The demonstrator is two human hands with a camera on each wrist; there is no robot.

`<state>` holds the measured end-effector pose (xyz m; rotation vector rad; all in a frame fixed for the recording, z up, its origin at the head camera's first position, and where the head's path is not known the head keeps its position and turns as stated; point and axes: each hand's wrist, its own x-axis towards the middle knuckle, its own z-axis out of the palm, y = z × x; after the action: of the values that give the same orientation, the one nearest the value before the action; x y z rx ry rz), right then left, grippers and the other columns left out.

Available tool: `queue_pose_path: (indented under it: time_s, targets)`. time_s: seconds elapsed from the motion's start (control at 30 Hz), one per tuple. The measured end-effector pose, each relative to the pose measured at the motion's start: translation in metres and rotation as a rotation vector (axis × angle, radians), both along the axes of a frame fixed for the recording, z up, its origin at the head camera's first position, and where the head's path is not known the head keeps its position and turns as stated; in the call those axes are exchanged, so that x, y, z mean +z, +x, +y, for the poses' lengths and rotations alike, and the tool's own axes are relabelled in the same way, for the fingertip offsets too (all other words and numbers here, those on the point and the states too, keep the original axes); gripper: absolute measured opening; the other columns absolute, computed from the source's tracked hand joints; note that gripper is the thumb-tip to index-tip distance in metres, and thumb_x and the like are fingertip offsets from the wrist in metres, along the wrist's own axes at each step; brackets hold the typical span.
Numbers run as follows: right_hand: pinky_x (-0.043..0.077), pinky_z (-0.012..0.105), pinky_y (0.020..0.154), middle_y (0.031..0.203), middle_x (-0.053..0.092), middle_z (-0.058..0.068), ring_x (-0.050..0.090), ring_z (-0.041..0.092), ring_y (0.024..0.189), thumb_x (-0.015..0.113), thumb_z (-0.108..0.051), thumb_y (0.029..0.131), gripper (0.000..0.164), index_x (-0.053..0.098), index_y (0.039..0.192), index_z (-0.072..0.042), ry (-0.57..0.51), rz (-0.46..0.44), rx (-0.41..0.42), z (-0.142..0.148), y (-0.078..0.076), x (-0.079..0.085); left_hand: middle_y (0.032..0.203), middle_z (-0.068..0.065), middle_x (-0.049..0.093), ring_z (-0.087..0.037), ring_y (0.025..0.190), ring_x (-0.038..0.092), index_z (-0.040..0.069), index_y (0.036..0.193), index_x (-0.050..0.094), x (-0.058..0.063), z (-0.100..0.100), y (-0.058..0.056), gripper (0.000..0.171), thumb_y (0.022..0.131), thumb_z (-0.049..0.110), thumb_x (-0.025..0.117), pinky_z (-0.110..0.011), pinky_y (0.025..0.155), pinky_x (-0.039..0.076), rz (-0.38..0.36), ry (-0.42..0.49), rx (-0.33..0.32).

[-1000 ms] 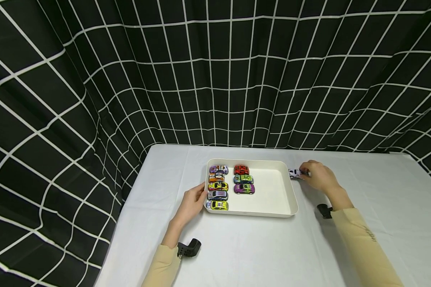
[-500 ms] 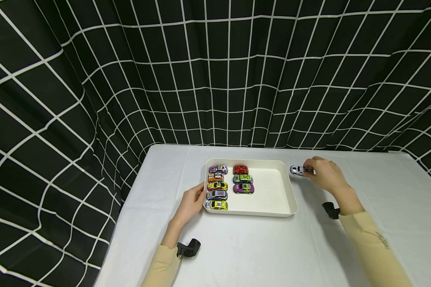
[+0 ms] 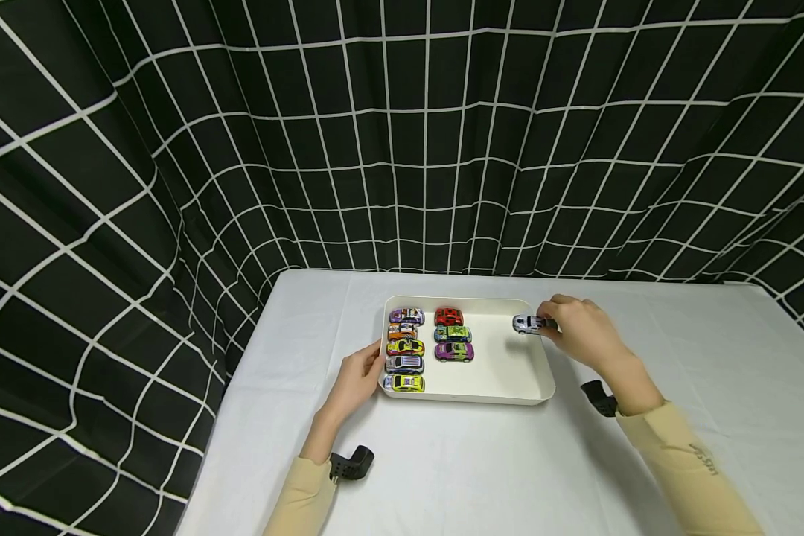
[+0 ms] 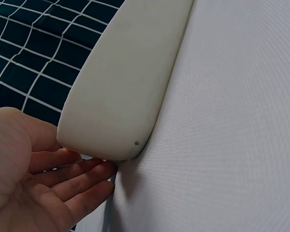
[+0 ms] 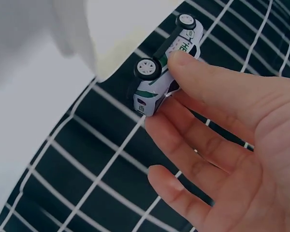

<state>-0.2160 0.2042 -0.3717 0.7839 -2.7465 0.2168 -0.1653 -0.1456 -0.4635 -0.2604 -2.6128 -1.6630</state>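
Note:
In the head view, a shallow white tray (image 3: 502, 383) stands on the white-covered table. My left hand (image 3: 355, 378) holds its left side, and in the left wrist view the fingers (image 4: 89, 181) lie against the outside of the wall. The thumb tip is hidden behind the rim. My right hand (image 3: 583, 331) pinches a white toy car (image 3: 528, 324) above the tray's right part. In the right wrist view, the thumb and fingers grip that car (image 5: 152, 89), showing its wheels and green markings.
Inside the tray, toy cars form a left column of several, including a yellow car (image 3: 405, 383) at the front. A second column has a red car (image 3: 449, 317), a green-blue car (image 3: 452, 334) and a purple car (image 3: 453, 351). A black gridded curtain (image 3: 435, 186) hangs behind the table.
My right hand has lifted the white toy car from beside the tray and carried it left over the tray's right part. The left hand stays at the tray's left side.

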Motion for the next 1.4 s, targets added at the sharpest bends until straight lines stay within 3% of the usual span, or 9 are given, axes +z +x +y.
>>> queue_pose_path:
  time_s: [0.73,1.07,1.4]
  targets:
    - [0.047,0.041,0.06,0.07,0.058,-0.001,0.054,0.015,0.059,0.078,-0.009,0.068,0.018,0.061,0.072,-0.011,0.076,-0.059,0.202,-0.07,0.018,-0.019,0.12,-0.026,0.056,-0.029,0.104,0.06,-0.011,0.131,0.043,-0.002,-0.001,-0.001,0.04,0.096,0.006,0.048,-0.026,0.086,0.052,0.005,-0.008,-0.001]
    - [0.044,0.035,0.052,0.065,0.056,-0.004,0.048,0.01,0.057,0.08,-0.01,0.068,0.021,0.059,0.065,-0.014,0.082,-0.168,0.235,-0.09,0.019,-0.018,0.12,-0.027,0.056,-0.029,0.105,0.06,-0.011,0.132,0.042,-0.001,0.0,0.0,0.04,0.096,0.005,0.048,-0.026,0.086,0.052,-0.008,0.0,0.001]
    - [0.04,0.033,0.049,0.058,0.047,-0.007,0.04,0.011,0.053,0.081,-0.012,0.067,0.027,0.054,0.06,-0.013,0.129,-0.202,0.231,-0.106,0.015,-0.022,0.12,-0.027,0.056,-0.029,0.104,0.06,-0.012,0.132,0.042,-0.002,-0.001,-0.001,0.04,0.096,0.006,0.047,-0.025,0.085,0.052,-0.01,-0.01,0.001]
